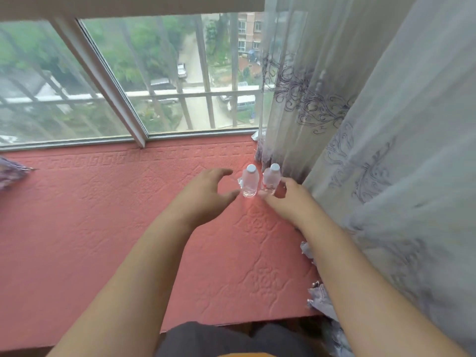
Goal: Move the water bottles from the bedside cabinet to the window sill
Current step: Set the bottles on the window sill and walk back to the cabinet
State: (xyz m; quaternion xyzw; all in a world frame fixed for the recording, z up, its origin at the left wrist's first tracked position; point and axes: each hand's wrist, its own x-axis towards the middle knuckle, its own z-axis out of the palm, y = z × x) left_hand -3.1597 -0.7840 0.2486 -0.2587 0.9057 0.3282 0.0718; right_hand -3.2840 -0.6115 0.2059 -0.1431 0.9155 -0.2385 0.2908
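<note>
Two small clear water bottles with white caps stand upright side by side on the red embossed window sill [103, 207], close to the curtain. The left bottle [250, 182] has my left hand [206, 194] just to its left, fingers spread in an open curve, thumb tip near the bottle's base, not gripping it. The right bottle [271, 179] is next to my right hand [286, 202], whose thumb reaches toward its base and whose fingers lie beside it. Neither bottle is lifted.
A pale patterned curtain [373, 150] hangs along the right, its hem touching the sill behind the bottles. The window glass and frame [110, 81] run along the back. A fold of purple cloth [10, 173] lies at the sill's far left.
</note>
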